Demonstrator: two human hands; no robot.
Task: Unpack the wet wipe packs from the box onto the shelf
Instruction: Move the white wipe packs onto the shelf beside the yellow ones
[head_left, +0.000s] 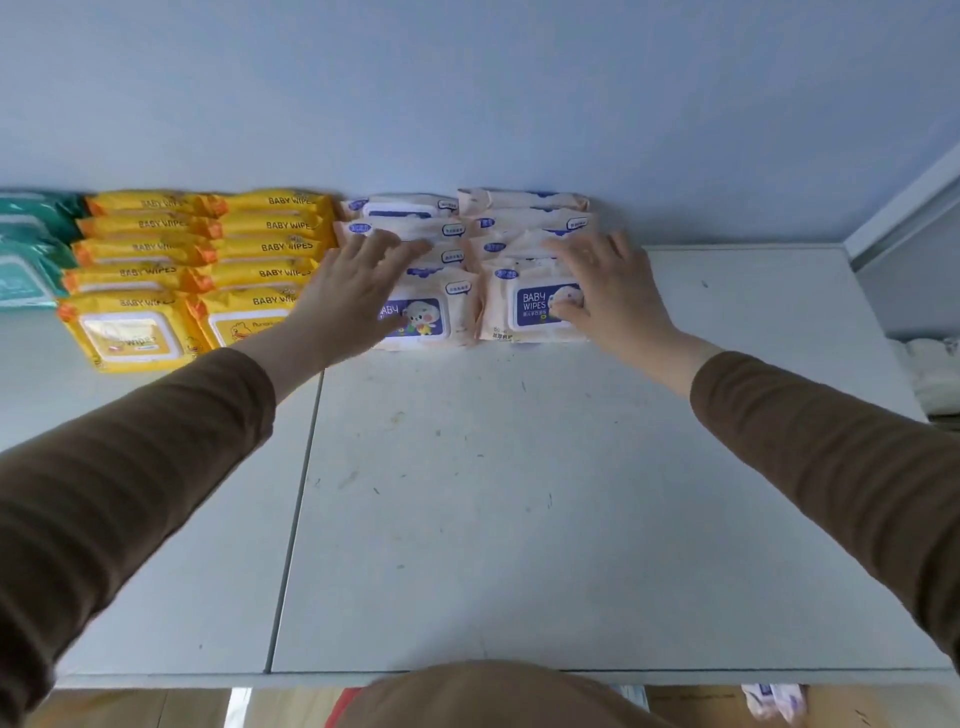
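Scuffed white shelf (467, 493): both hands seemingly flat on soft, glossy peach packs (452, 312).

Both hands lie flat, fingers spread, on two leaning rows of peach wet wipe packs with blue lids at the back of a white shelf (467, 493). The left hand (353, 291) presses on the left peach row (415, 312), the right hand (608, 291) on the right peach row (519, 306). Outward of the left hand stand two rows of yellow packs (156, 291), then teal packs (26, 249). Brown sleeves (130, 467) cover both forearms.
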